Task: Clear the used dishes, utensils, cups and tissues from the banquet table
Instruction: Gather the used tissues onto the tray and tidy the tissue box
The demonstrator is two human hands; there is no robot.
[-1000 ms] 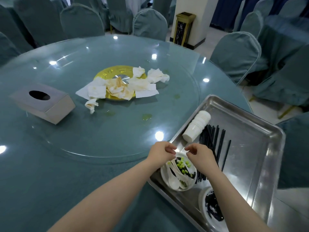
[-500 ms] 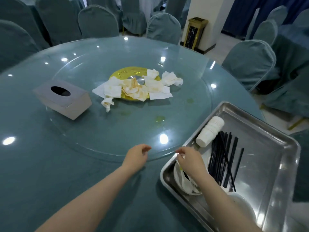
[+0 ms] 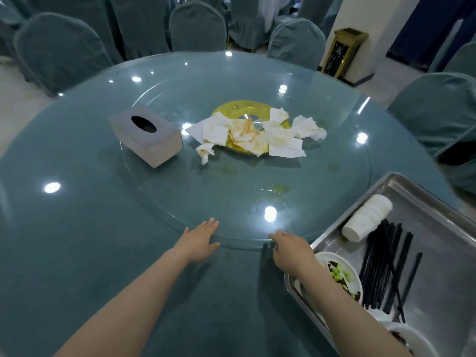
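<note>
Several crumpled, stained white tissues (image 3: 257,136) lie over a yellow plate (image 3: 240,108) in the middle of the glass turntable (image 3: 244,191). My left hand (image 3: 198,240) lies flat with straight fingers on the turntable's near edge. My right hand (image 3: 291,249) rests at the same edge, a little to the right, with fingers relaxed and nothing in it. At the right sits a steel tray (image 3: 438,215) holding stacked white cups (image 3: 367,217), black chopsticks (image 3: 386,266) and a white bowl (image 3: 340,274) with food scraps.
A grey tissue box (image 3: 146,135) stands on the turntable to the left of the tissues. Greasy smears (image 3: 277,188) mark the glass. Covered chairs (image 3: 198,27) ring the round table. A gold-framed bin (image 3: 343,51) stands by a pillar at the back right.
Both hands have left the bowl in the tray and moved left and forward onto the turntable's near edge. The left fingers have straightened. The view has shifted left.
</note>
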